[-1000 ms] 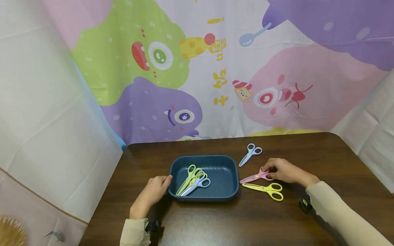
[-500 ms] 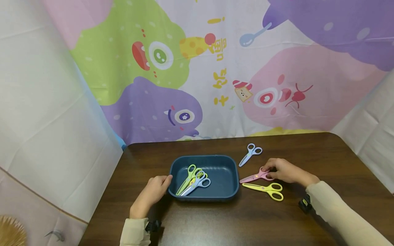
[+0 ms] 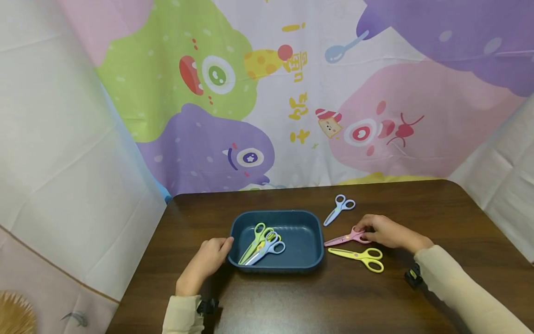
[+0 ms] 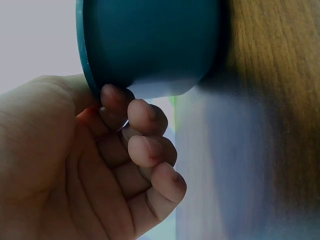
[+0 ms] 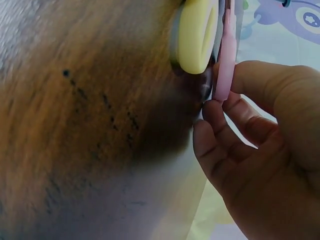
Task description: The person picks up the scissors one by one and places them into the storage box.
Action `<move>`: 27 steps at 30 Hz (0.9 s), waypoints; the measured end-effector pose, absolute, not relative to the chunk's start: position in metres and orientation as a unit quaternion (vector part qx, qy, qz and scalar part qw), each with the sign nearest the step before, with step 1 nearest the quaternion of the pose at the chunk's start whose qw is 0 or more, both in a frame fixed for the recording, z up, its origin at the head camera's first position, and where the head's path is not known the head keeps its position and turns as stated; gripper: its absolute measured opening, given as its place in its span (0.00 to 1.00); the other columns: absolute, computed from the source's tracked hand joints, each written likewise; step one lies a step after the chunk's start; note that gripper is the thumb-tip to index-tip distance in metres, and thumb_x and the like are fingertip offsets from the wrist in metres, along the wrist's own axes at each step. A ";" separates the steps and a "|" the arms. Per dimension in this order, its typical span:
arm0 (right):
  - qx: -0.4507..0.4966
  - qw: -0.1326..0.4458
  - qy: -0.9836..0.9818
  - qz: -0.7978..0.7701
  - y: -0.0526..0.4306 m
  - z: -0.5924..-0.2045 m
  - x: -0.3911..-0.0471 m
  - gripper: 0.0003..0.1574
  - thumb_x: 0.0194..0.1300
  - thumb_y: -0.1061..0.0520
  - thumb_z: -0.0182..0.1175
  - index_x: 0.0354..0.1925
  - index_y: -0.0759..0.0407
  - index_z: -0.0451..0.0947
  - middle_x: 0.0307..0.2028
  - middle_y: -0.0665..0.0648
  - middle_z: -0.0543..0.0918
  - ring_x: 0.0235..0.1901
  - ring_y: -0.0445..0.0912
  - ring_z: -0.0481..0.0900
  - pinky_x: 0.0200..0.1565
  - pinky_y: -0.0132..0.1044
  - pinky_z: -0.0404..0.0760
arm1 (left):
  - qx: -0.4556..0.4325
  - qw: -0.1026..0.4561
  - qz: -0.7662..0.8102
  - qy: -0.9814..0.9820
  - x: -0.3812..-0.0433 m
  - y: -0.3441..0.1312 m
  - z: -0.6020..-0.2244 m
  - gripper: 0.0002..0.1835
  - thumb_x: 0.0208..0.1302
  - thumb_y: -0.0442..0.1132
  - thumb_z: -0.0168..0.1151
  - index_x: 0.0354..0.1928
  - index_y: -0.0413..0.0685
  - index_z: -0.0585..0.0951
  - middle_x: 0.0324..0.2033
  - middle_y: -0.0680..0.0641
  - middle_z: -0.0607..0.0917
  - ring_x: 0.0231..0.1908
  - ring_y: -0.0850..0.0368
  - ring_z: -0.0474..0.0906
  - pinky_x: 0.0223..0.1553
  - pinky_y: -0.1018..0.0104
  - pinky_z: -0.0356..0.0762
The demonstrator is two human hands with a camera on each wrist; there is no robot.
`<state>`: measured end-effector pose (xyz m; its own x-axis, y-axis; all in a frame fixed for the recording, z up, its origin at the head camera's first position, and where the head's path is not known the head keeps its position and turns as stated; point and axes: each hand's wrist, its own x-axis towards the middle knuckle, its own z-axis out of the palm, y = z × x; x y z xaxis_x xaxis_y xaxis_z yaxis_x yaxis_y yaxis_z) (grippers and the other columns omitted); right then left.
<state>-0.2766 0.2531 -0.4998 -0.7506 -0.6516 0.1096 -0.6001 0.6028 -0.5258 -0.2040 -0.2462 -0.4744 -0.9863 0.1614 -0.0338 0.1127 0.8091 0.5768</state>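
In the head view, the pink scissors (image 3: 345, 239) lie right of centre, nearer to the right hand (image 3: 384, 231), which pinches their handle; the long axis slopes slightly down to the left, and the blades point to the dark-blue tray (image 3: 302, 248), with the left hand (image 3: 208, 260) at its left side. In the left wrist view, this hand pinches the tray's rim, left of the frame's upper middle. In the right wrist view, thumb and fingers hold 1 pink handle loop at the upper right, almost vertical, beside the yellow scissors (image 5: 191, 47).
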 end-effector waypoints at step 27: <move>-0.353 0.031 0.894 -0.274 0.253 -0.496 -0.275 0.09 0.66 0.67 0.66 0.45 0.62 0.87 0.42 0.55 0.87 0.44 0.48 0.84 0.47 0.43 0.82 | 0.071 0.045 0.303 0.949 -0.204 -0.246 -0.474 0.24 0.82 0.45 0.49 0.21 0.48 0.73 0.15 0.53 0.72 0.19 0.59 0.68 0.27 0.64 0.67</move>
